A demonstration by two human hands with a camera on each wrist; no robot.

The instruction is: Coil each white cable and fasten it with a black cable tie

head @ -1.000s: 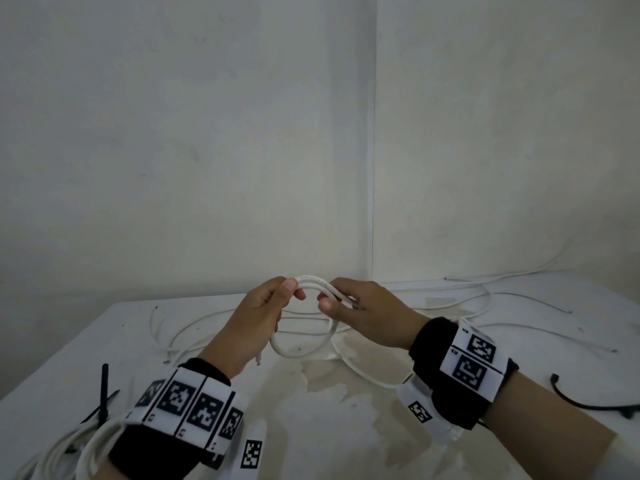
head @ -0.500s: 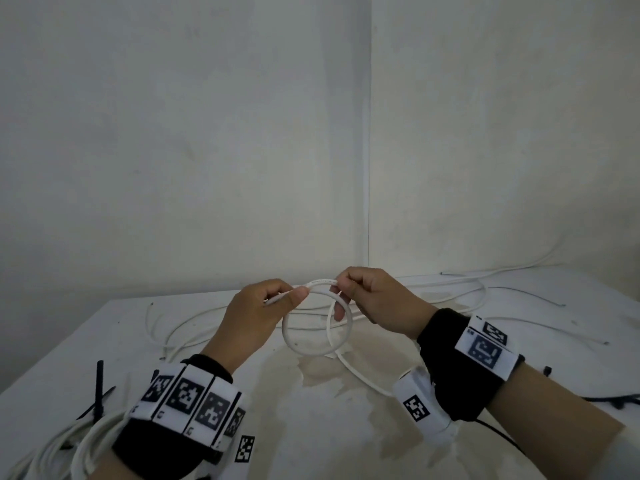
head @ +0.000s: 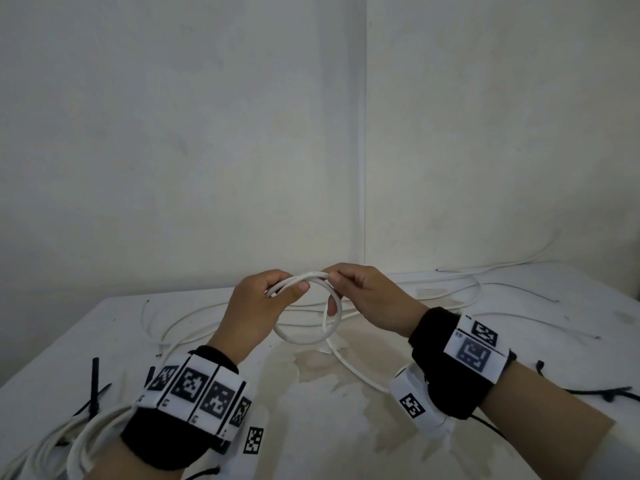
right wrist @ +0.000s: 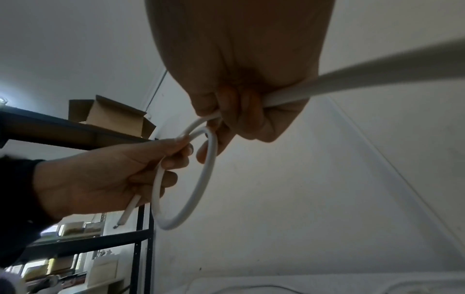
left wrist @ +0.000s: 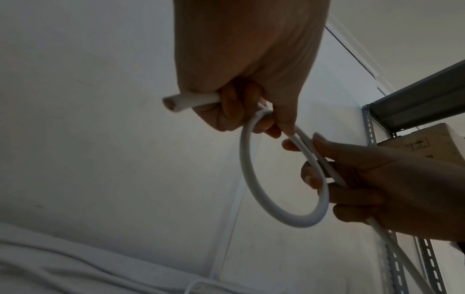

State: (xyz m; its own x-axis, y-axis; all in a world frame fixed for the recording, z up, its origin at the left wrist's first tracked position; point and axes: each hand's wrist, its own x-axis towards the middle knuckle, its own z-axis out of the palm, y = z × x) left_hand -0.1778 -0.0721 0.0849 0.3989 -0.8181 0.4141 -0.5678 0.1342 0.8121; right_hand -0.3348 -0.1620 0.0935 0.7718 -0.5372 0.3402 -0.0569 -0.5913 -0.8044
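Note:
Both hands hold a white cable (head: pixel 304 337) bent into one small loop above the table. My left hand (head: pixel 273 292) pinches the loop's top left, with the cut cable end (left wrist: pixel 173 103) sticking out of its fist. My right hand (head: pixel 349 285) pinches the top right, where the strands overlap. The loop (left wrist: pixel 284 214) hangs below the fingers, and in the right wrist view it (right wrist: pixel 186 208) looks round. The cable's free length (head: pixel 360 372) runs down to the table under my right wrist. Black cable ties (head: pixel 94 386) lie at the left.
More loose white cables (head: pixel 446 289) sprawl over the back of the white table (head: pixel 346 427). A coiled white bundle (head: pixel 52 441) lies at the near left corner. A black cord (head: pixel 602 393) lies at the right. Walls meet in a corner behind. Metal shelving (right wrist: pixel 75 135) holds boxes.
The loop has tightened into a smaller ring and risen slightly off the table. Both hands have come closer together at its top.

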